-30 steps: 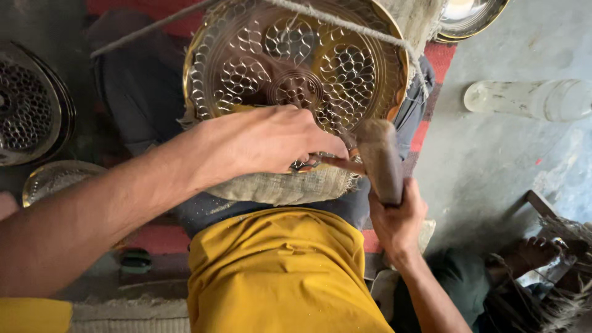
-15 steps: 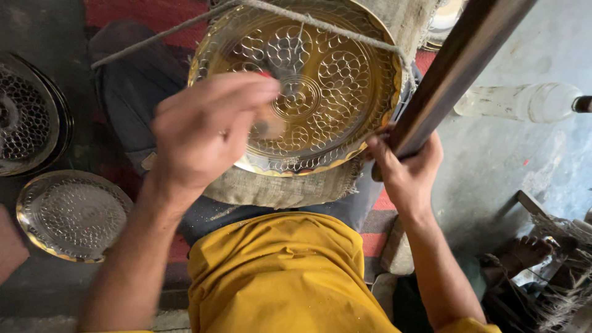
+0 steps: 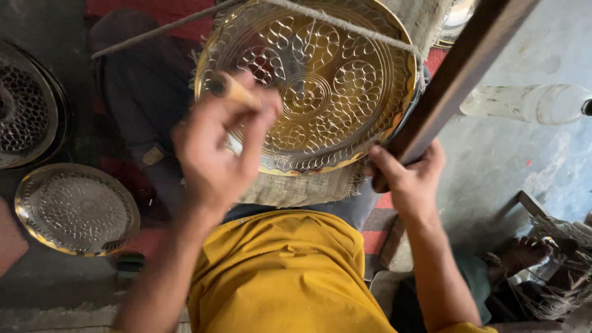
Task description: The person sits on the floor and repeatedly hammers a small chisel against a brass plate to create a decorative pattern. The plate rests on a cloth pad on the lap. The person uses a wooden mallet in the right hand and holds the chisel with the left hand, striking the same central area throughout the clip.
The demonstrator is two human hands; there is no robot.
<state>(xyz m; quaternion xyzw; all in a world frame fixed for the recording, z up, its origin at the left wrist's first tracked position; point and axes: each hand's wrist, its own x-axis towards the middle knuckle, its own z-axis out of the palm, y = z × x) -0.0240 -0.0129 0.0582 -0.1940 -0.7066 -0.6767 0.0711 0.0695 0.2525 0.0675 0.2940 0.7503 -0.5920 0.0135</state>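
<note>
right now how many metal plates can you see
4: a big brass plate on the lap, one on the floor at left, one above it, and a cut-off one top right. More may be hidden.

**Left hand lifts off the brass plate; mallet goes up**

A second ago the left hand [image 3: 219, 151] lies flat across the lower rim of the engraved brass plate [image 3: 314, 86], pressing a small tool to it. Now it is raised clear of the plate, blurred, and pinches a short punch [image 3: 233, 89] at the plate's left edge. The wooden mallet [image 3: 459, 77], earlier lying low by the plate's lower right rim, now slants steeply up past the plate's right edge, with the right hand [image 3: 407, 176] in a closed grip near its lower end.
</note>
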